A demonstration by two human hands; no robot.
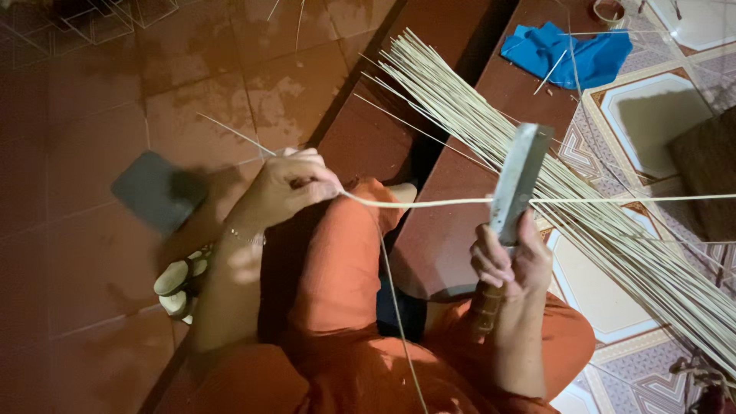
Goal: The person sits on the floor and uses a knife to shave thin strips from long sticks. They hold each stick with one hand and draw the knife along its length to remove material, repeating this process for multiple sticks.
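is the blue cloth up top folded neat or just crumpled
Crumpled. The blue cloth lies in an uneven, wrinkled heap on the dark red bench, corners sticking out, with a thin strip across it.

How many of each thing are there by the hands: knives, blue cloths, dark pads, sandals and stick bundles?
Knife: 1
Blue cloth: 1
Dark pad: 1
Sandal: 1
Bundle of thin sticks: 1
Total: 5

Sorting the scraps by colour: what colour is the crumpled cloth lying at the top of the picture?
Bright blue: the crumpled cloth shows clearly in the head view, beyond the pale thin sticks.
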